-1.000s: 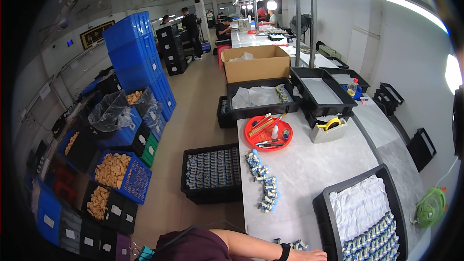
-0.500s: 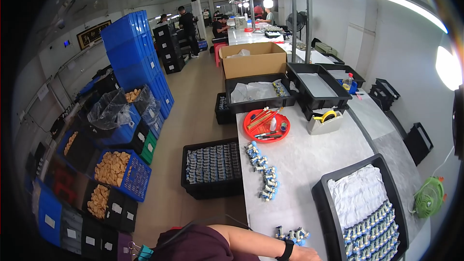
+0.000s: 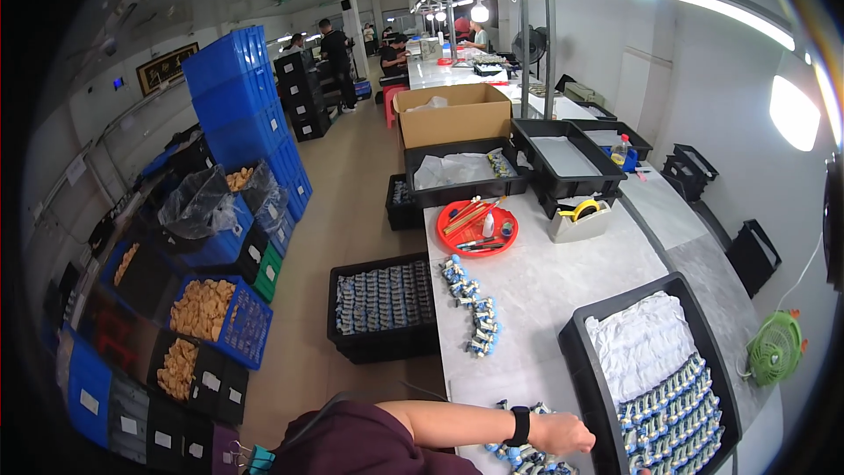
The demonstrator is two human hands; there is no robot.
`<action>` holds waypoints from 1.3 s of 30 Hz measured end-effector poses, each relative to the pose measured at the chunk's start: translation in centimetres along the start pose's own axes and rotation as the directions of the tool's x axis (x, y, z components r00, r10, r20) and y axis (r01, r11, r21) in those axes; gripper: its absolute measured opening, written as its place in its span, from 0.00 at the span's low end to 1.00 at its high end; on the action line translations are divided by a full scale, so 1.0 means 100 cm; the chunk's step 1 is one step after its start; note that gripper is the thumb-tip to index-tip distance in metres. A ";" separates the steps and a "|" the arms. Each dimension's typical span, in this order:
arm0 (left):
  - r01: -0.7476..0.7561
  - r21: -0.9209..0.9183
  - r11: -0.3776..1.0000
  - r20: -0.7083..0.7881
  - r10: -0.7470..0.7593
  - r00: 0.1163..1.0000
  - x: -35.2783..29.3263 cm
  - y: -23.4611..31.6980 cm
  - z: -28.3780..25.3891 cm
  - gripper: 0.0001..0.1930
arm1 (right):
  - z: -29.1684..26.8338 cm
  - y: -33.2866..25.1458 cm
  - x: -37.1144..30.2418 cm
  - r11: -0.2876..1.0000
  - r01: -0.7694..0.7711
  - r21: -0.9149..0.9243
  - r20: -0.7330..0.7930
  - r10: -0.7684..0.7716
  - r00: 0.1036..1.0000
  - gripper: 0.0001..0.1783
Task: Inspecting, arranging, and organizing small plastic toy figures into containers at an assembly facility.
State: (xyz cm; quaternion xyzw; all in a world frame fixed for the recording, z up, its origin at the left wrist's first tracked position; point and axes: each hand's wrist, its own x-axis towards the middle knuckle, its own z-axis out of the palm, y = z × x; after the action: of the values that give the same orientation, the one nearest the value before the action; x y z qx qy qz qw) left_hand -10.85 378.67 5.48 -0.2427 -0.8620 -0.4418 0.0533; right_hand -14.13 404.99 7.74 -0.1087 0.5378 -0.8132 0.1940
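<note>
Left hand [image 3: 563, 434]: curled, beside black tray [image 3: 587, 378]; grip, I cannot tell. Right hand [image 3: 645, 472]: 1 sliver, state unclear. Blue-and-white figurines [image 3: 673, 418]: rows in tray, others on table [image 3: 563, 286]. Step, I judge: table-tray transfer; next move calls for clearing the rim.

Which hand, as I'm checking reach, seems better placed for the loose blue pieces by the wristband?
Probably the left hand: it's close beside those pieces, while at most a sliver of the right hand shows at the lower edge.

Factory workshop: long worktable [image 3: 545, 281], stacked blue crates [image 3: 230, 92], overhead tube lamps [image 3: 708, 4].
</note>
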 end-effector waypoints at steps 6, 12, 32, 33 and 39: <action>-0.064 0.029 0.998 0.168 0.059 0.984 0.003 -0.009 0.029 0.15 | 0.016 0.015 0.005 0.868 0.115 -0.482 -0.056 -0.162 0.985 0.20; -0.149 0.167 0.975 0.337 0.085 0.938 0.003 -0.003 0.063 0.17 | 0.094 0.042 0.001 0.351 0.536 -0.768 0.520 -0.147 0.842 0.13; -0.374 -0.409 0.832 0.316 0.514 0.798 0.025 0.036 0.058 0.13 | 0.032 0.041 -0.026 0.566 -0.314 -0.762 -0.575 -0.369 0.730 0.14; -0.327 -0.469 0.821 0.425 0.534 0.731 0.025 0.030 0.068 0.14 | 0.037 0.042 -0.035 0.689 -0.314 -0.653 -0.678 -0.347 0.648 0.14; -0.179 -0.616 0.767 0.362 0.477 0.801 -0.010 0.022 0.005 0.18 | 0.041 0.040 -0.057 0.616 -0.302 -0.728 -0.614 -0.387 0.688 0.13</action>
State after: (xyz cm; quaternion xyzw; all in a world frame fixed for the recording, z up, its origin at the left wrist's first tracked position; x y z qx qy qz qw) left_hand -8.83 379.76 6.53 -0.5053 -0.6210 -0.5761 -0.1646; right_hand -6.67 402.68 5.85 0.1335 0.8638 -0.4697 -0.1241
